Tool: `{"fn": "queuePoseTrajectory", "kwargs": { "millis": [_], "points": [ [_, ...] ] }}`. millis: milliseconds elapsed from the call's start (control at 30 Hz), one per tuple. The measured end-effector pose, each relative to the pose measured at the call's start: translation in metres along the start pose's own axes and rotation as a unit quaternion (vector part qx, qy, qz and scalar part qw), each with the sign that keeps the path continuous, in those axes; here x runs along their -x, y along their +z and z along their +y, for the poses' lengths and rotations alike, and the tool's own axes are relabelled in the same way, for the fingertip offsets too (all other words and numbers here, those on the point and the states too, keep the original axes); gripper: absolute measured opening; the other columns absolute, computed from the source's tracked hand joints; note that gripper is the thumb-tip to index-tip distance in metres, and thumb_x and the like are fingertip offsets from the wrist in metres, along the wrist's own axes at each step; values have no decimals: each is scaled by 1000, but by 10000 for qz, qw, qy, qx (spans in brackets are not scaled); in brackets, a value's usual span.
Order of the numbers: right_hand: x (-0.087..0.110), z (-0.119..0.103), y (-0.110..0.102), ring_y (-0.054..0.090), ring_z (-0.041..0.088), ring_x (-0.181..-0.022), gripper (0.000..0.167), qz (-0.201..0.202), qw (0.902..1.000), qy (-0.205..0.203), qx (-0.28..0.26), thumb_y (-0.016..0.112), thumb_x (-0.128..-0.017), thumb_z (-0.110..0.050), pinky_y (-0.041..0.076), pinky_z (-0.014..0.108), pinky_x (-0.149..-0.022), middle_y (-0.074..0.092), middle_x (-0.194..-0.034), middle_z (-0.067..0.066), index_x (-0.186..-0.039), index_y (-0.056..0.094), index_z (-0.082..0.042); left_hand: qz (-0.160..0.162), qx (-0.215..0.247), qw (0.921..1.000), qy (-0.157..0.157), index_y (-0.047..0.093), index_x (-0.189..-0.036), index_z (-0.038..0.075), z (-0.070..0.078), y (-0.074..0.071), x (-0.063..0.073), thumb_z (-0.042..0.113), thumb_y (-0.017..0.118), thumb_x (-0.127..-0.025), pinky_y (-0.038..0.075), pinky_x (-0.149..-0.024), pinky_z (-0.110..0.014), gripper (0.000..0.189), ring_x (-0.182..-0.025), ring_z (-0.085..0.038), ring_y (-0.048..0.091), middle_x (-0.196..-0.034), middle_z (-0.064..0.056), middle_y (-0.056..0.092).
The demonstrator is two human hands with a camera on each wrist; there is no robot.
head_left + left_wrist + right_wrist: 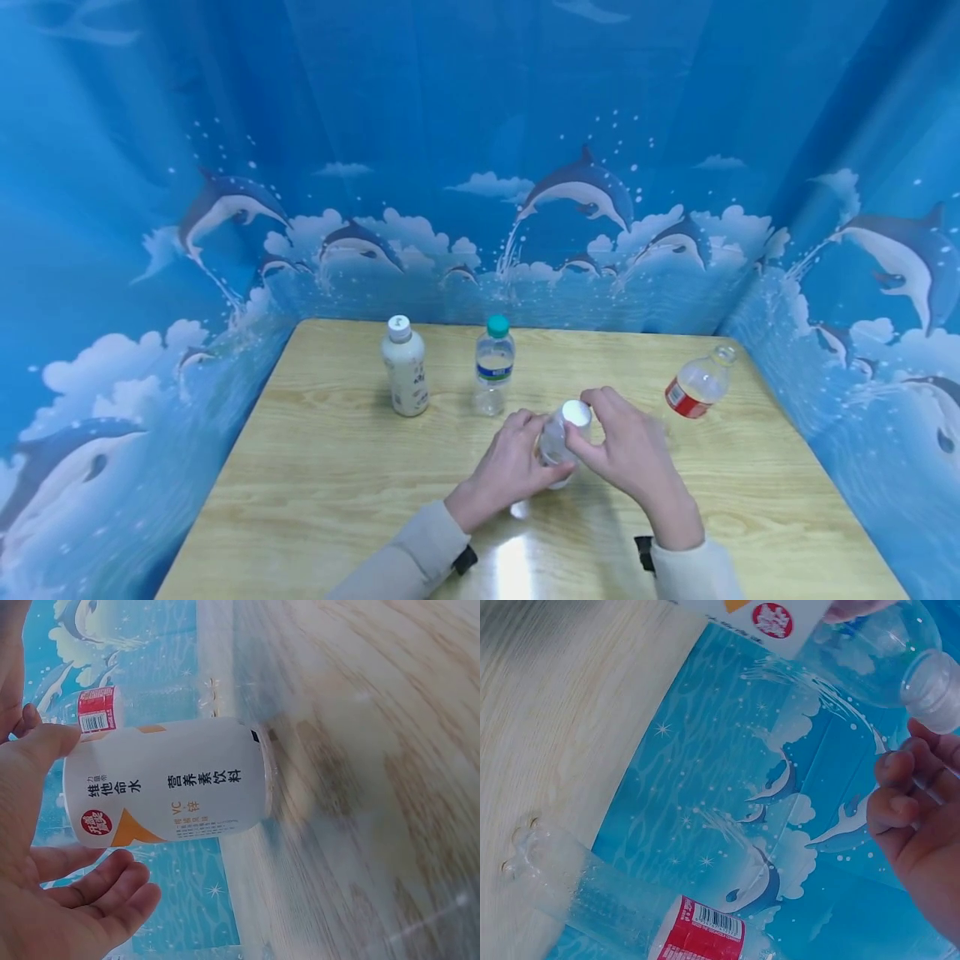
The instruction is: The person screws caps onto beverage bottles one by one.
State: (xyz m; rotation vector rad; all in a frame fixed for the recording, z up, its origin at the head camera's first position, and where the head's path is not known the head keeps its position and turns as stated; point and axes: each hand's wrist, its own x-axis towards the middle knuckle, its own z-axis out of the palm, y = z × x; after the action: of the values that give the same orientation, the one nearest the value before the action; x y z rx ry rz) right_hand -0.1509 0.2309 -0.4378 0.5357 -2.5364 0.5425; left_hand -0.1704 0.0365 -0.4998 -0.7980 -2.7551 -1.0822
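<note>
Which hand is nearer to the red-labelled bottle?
Right. The right hand, at the white cap of the held bottle, is left of the red-labelled bottle and closer to the person; the left hand, gripping the held bottle, is farther left.

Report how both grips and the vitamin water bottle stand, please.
Left grip holding vitamin water bottle by its body. Right grip at its white cap, pinch unclear. Red-labelled bottle off right, clear of both.

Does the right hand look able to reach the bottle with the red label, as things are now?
Probably yes. The red-labelled bottle stands to the right of the right hand, and nothing visible blocks the way between them. The hand would likely have to leave the white cap first.
</note>
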Motion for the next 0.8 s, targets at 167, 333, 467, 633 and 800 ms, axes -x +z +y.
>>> {"fn": "queuePoseTrajectory", "kwargs": {
  "millis": [167, 333, 467, 633, 800],
  "points": [
    [-1, -2, 4, 48, 8, -64, 26, 95, 9998, -121, 102, 74, -86, -29, 44, 21, -53, 63, -84, -1, -100, 65, -9, 59, -113, 9999, 75, 63, -144, 9, -3, 0, -1, 57, 81, -88, 57, -88, -25, 76, -105, -14, 62, -120, -3, 68],
    [0, -1, 7, 53, 10, -66, 25, 341, 9990, -278, -15, 76, -84, -26, 49, 24, -54, 64, -84, 0, -97, 65, -9, 133, -372, 9991, 153, 65, -141, 10, -4, 1, -2, 60, 80, -87, 57, -92, -30, 76, -109, -15, 63, -122, -3, 70],
    [1, -1, 7, 53, 9, -66, 25, 395, 9988, -239, -136, 78, -83, -26, 49, 24, -55, 66, -85, 0, -98, 66, -9, 180, -468, 9986, 142, 66, -141, 12, -5, 2, -2, 62, 80, -86, 56, -96, -35, 76, -112, -17, 62, -125, -4, 69],
    [1, -2, 6, 39, 5, -60, 26, 352, 9992, -108, -129, 78, -83, -27, 36, 19, -50, 61, -78, -3, -98, 67, -9, 202, -568, 9981, 113, 66, -142, 13, -5, 2, -2, 63, 80, -86, 55, -99, -38, 76, -115, -18, 62, -127, -4, 69],
    [2, -2, 7, 32, 2, -57, 27, 411, 9991, -56, -94, 77, -83, -28, 28, 17, -47, 48, -69, -7, -99, 66, -9, 178, -627, 9978, 107, 65, -143, 12, -5, 2, -2, 63, 79, -87, 55, -99, -38, 78, -115, -18, 62, -125, -4, 70]
  ]
}}
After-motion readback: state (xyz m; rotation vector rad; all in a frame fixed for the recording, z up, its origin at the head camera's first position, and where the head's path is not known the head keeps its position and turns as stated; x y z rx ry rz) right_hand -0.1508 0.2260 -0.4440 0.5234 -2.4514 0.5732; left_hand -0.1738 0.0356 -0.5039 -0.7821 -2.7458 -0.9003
